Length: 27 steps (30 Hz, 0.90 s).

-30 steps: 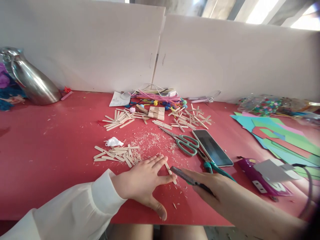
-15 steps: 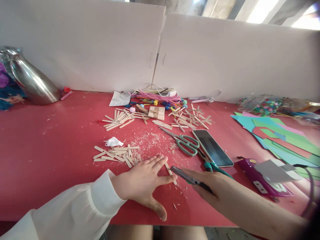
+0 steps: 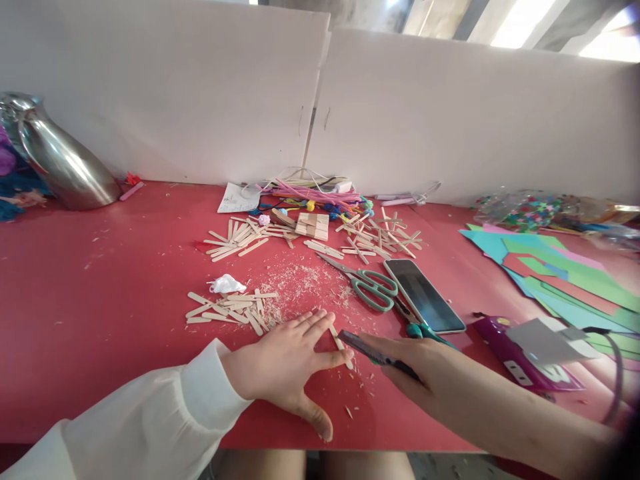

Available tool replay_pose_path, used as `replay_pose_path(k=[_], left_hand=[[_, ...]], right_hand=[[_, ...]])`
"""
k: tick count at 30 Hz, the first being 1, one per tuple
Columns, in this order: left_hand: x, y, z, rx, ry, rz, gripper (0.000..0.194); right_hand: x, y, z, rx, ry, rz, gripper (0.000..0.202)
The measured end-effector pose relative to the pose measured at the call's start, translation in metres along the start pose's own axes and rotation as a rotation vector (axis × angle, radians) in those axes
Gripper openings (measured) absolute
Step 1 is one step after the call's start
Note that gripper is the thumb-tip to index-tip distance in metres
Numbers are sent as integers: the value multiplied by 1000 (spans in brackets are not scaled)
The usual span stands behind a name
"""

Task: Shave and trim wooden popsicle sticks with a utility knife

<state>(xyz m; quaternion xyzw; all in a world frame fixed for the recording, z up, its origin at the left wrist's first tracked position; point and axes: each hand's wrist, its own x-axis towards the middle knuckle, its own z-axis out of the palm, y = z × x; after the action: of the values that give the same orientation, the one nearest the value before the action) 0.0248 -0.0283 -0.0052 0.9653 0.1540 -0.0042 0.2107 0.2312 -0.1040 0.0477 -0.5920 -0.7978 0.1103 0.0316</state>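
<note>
On a red table (image 3: 150, 267), a steel jug (image 3: 67, 163) sits at the far left. Nearer, the left hand (image 3: 293, 353) lies spread wide, palm down, and the right hand (image 3: 420, 367) is closed around a utility knife (image 3: 373, 350). Beyond are a smartphone (image 3: 425, 297) and green-handled scissors (image 3: 374, 290). Just beside the knife's tip, one craft stick (image 3: 336, 337) lies under the left fingertips. Tiny wood shavings (image 3: 303, 280) are scattered about.

Behind the red tabletop (image 3: 125, 267) stand 2 pale, plain panels (image 3: 165, 87), parted by 1 narrow vertical gap (image 3: 311, 127) with a thin dark mark to each side. Bright light (image 3: 525, 23) enters between slanted bars (image 3: 475, 20) at upper right; speckled grey floor (image 3: 445, 465) shows below the near edge.
</note>
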Motion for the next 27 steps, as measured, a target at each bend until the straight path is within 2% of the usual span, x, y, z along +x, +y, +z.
replay_pose_path(k=[3,7,11,13,18,21,23,27], left_hand=[[0,0,0,-7,1,2,97],[-1,1,-1,-17,-19,1,94],[0,1,-2,-38,-34,-11,95],[0,1,-2,-41,-40,-15,95],[2,0,0,-27,-47,-25,97],[2,-1,2,-16,-44,-24,96],[2,-1,3,-9,-46,-26,95],[0,1,2,14,-54,-58,91]], right_hand=[[5,-2,-8,108,-190,44,48],[17,-2,-23,246,-380,187,49],[21,6,-25,483,-498,363,51],[18,11,-19,525,-497,381,51],[10,3,-4,271,-288,126,50],[12,-7,-6,199,-263,86,50],[15,-12,-10,284,-303,155,46],[20,-13,-18,577,-407,442,34]])
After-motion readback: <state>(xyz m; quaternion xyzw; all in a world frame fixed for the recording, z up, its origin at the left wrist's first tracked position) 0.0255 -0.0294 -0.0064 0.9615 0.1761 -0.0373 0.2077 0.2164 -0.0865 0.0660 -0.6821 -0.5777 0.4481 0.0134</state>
